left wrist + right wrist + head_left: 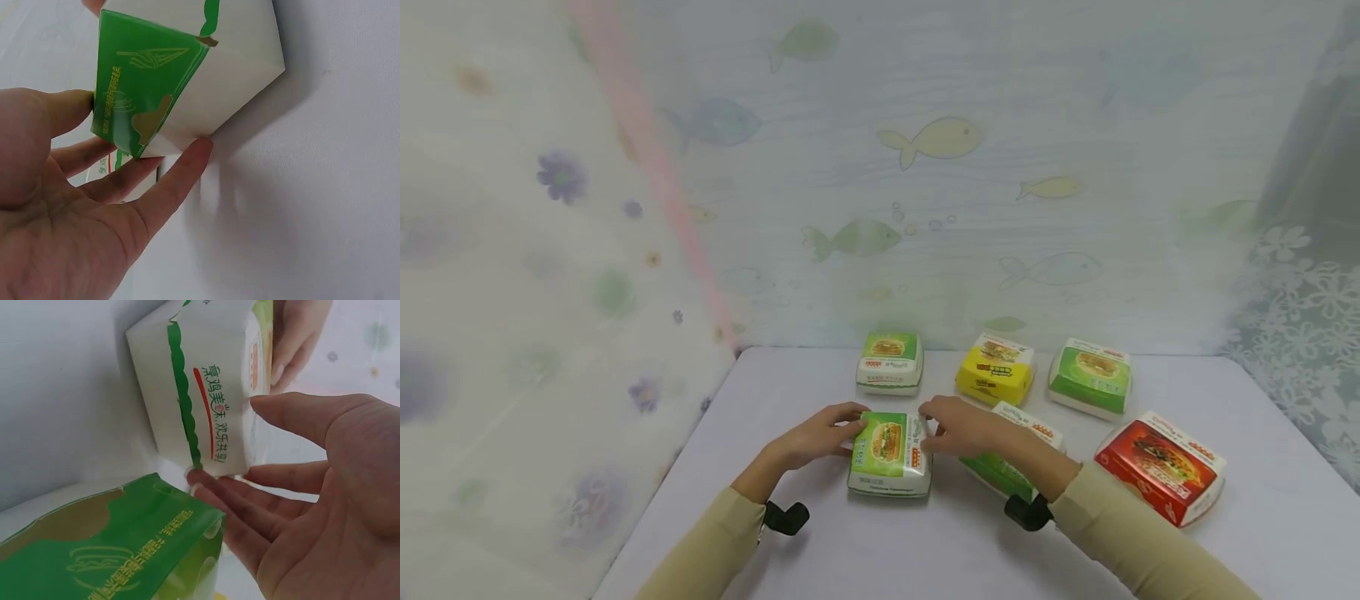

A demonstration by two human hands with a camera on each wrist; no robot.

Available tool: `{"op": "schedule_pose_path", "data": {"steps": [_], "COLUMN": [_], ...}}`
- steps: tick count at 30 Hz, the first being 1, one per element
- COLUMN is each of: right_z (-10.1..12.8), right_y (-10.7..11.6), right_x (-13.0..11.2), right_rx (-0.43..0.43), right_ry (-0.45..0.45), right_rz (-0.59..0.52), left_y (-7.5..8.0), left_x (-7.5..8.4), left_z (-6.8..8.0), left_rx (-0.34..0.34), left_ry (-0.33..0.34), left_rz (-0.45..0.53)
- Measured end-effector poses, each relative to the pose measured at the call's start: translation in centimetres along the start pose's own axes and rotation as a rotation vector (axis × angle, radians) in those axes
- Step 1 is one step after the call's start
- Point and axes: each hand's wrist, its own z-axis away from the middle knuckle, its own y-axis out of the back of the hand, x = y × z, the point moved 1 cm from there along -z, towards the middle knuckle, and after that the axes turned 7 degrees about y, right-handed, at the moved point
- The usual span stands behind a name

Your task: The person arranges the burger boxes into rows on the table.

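A green and white burger box with a burger picture on its lid is between my two hands, near the middle of the table. My left hand holds its left side, thumb at the lid's edge; in the left wrist view the fingers reach round the corner of its green side. At its right side is my right hand, and the right wrist view shows the thumb on the lid edge and fingers at the far corner. A second green burger box lies under the right forearm, partly hidden.
Along the back of the table stand a green and white box, a yellow box and another green box. A red burger box sits at the right. Patterned curtains hang behind and beside the table.
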Motion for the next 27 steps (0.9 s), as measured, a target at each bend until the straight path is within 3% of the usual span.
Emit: {"op": "schedule_pose_path", "data": {"steps": [9,13,18,27], "right_z": [0.1,0.0,-0.3,-0.7], "right_y": [0.4,0.8,0.8,-0.1], "right_x": [-0.8,-0.7,-0.5,-0.3], "right_rx": [0.026,0.028,0.020,0.017], "right_ry": [-0.034,-0.013,0.002,0.007], "right_rz": [0.088,0.085,0.061,0.088], "left_y": [0.0,-0.3,-0.9,-1.2], "left_x": [0.3,0.5,0.4,0.0], "left_z": [1.1,2.2,3.0,2.6], "left_rx": [0.061,0.100,0.100,0.129], "left_ry": [0.023,0.045,0.061,0.040], "left_rz": [-0.055,-0.083,-0.085,-0.146]}}
